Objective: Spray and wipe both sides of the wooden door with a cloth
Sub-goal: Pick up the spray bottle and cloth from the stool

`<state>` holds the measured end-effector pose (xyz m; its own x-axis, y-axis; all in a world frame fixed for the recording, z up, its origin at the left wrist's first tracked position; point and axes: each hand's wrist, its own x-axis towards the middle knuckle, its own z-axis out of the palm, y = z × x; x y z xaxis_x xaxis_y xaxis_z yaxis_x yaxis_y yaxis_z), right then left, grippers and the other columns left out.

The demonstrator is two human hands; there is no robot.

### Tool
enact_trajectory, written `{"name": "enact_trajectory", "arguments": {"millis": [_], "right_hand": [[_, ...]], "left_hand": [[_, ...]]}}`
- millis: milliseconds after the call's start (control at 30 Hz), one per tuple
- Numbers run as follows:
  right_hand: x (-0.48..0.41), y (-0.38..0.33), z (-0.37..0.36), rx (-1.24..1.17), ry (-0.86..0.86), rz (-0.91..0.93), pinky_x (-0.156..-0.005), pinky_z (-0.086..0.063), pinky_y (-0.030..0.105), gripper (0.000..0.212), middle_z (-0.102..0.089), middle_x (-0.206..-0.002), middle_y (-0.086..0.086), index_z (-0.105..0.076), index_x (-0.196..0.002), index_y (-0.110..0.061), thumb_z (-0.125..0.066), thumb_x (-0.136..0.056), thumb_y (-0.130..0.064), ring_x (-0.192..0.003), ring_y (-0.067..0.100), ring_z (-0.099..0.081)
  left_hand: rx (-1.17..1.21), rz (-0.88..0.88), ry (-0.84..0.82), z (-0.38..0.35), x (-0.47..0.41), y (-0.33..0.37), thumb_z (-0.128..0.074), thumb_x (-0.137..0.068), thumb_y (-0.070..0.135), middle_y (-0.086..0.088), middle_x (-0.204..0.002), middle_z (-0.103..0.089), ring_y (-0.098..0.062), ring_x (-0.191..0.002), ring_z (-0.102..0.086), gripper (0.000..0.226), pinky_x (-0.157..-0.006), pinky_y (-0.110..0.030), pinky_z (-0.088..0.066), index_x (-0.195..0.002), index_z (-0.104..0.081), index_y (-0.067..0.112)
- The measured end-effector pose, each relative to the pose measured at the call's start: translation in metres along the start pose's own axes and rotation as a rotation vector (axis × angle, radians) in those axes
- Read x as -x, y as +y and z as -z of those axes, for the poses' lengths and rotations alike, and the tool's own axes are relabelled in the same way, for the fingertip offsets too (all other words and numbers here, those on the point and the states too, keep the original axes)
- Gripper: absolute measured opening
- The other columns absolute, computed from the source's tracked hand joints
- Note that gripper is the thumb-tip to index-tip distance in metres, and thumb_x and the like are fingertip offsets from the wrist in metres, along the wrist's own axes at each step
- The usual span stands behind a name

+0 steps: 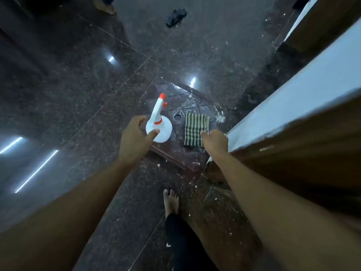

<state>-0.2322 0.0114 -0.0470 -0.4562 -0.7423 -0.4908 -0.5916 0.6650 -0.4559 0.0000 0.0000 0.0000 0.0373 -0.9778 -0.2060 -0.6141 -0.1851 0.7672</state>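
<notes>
Both arms reach down together toward a low tiled slab (pixel 183 159) on the floor.

Left hand (pixel 135 136): spread in a loose C, thumb forward, fingers curled on the far side. The spray bottle (pixel 159 127) stands just beyond the thumb, which overlaps the white body. The grip does not look closed; contact is uncertain from this angle.

Right hand (pixel 214 142): seen from the back, fingers hidden underneath. It is at the near right corner of the striped cloth (pixel 195 130). Cannot tell whether it pinches the cloth or only hovers over it.

Why so placed, as I judge it: bottle and cloth sit side by side, close but apart, one ahead of each hand, so both can be lifted in one stoop. The wooden door (pixel 304 149) runs along the outside of the right forearm, within easy reach once they are up. The pale band above it may be the door's edge or the frame; the view is too warped to say.

Orientation: the bottle is upright on its round base, long axis vertical and foreshortened from above. Its neck rises away from the left hand, orange nozzle tip at the far end and the small orange trigger toward the cloth side. The cloth lies flat and folded, long axis and stripes running straight away from the right hand.

A small round hole (pixel 177 116) sits in the slab between bottle and cloth, beyond both hands.
</notes>
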Motion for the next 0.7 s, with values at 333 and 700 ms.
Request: {"name": "enact_trajectory", "arguments": {"millis": [333,700], "right_hand": [[-0.051,-0.023,-0.02,0.19,0.092,-0.159,-0.093,-0.048,0.042,0.086,-0.047,-0.136,0.015,-0.049,-0.135,-0.004,-0.076,-0.077,-0.06,-0.121,0.034,-0.05],[-0.03,-0.017,-0.018,0.069,0.057,-0.046,-0.083,-0.049,0.041,0.039,-0.06,-0.114,0.012,-0.057,-0.116,-0.007,-0.057,-0.094,-0.039,-0.105,0.033,-0.057]], "left_hand": [[0.162,-0.165,-0.083,-0.026,-0.049,0.001,-0.079,-0.072,0.043,0.02,-0.113,-0.059,-0.007,-0.102,-0.062,0.064,-0.084,-0.043,-0.052,-0.125,-0.048,0.024],[0.196,-0.155,-0.018,-0.041,-0.046,0.013,-0.059,-0.088,-0.001,0.021,-0.069,-0.07,0.01,-0.079,-0.066,0.029,-0.07,-0.006,-0.045,-0.117,-0.062,0.004]]}}
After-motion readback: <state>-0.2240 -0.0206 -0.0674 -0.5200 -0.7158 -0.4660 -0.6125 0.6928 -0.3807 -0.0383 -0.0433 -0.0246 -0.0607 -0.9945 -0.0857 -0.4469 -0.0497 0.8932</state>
